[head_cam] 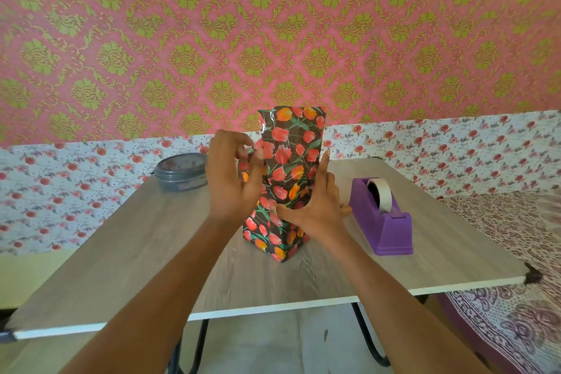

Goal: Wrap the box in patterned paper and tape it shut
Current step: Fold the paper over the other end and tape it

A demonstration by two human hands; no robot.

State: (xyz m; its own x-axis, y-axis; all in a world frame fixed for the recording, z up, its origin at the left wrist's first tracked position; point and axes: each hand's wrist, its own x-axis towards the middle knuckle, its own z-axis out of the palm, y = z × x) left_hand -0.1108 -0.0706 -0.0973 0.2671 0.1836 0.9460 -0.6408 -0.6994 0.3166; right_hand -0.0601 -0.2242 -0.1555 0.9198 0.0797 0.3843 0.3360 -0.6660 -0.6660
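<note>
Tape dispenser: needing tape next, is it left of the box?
No, the tape dispenser stands right of the wrapped box.

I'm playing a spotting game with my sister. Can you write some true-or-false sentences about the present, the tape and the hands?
1. The wrapped box stands upright on the table. True.
2. The tape dispenser is green. False: it is purple.
3. The left hand pinches a fold of the paper at the box's side. True.
4. The right hand holds the tape dispenser. False: it presses on the box with straight fingers, and the dispenser stands beside it.
5. A round grey container with its lid on sits on the table. True.
6. The paper shows blue stars. False: it shows red and orange flowers on a dark ground.
</note>
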